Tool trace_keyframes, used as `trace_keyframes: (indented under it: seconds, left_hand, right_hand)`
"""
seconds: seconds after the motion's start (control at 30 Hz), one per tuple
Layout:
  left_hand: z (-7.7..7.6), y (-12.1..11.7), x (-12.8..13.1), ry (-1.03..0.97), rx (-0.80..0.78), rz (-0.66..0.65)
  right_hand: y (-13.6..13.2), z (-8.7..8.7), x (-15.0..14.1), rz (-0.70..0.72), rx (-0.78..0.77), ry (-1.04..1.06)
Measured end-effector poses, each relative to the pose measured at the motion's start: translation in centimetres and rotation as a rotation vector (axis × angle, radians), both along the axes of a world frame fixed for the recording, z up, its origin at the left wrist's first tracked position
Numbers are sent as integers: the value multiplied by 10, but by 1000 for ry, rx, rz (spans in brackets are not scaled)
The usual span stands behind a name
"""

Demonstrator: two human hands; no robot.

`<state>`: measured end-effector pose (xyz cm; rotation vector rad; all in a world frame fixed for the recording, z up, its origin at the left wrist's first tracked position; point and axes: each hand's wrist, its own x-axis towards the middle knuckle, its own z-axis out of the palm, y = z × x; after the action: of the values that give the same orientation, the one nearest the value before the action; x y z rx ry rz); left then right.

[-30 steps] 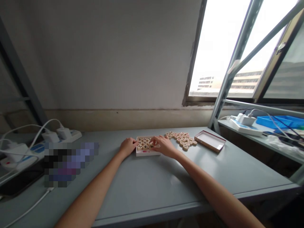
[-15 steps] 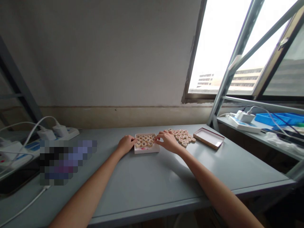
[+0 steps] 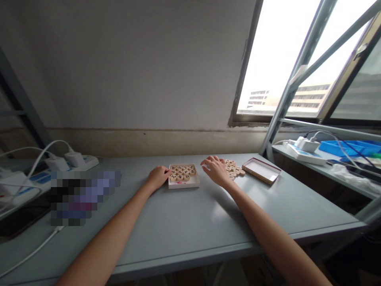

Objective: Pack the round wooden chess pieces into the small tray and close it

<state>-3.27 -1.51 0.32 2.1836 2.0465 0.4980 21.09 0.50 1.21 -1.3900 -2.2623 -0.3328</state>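
Note:
A white open box (image 3: 195, 184) holds several round xiangqi pieces (image 3: 180, 172) with dark characters, set in rows toward its far side. Part of the box's floor shows at the front, with a reddish print. My left hand (image 3: 158, 177) grips the box's left wall, fingers curled at the edge. To the right of the box, my right hand (image 3: 216, 170) is in the air with its fingers apart and nothing visible in them. Behind and beside that hand lies a loose heap of xiangqi pieces (image 3: 235, 170), partly hidden by it.
An upturned box lid (image 3: 262, 171) lies right of the heap on the grey table (image 3: 178, 226). Power strips with plugs (image 3: 74, 159) and cables are at the left. A side shelf at the right holds another power strip (image 3: 306, 153) and a blue tray (image 3: 348, 147).
My right hand has left the box's right edge and moved right toward the heap, its fingers now spread. My left hand stays at the box. The view has shifted slightly.

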Motion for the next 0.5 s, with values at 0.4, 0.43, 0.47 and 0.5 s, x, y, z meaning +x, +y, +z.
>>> trace_keyframes:
  seconds: [0.4, 0.43, 0.47, 0.5]
  left_hand:
    - [3, 3, -9, -93, -91, -61]
    - [2, 4, -10, -104, -110, -84]
    - [2, 5, -11, -109, -123, -104]
    - [1, 5, -12, -110, -128, -121]
  right_hand:
    - [11, -10, 22, -120, 19, -55]
    - [10, -8, 20, -110, 13, -42]
    - [8, -6, 19, -100, 2, -16]
    - [7, -4, 17, -82, -16, 22]
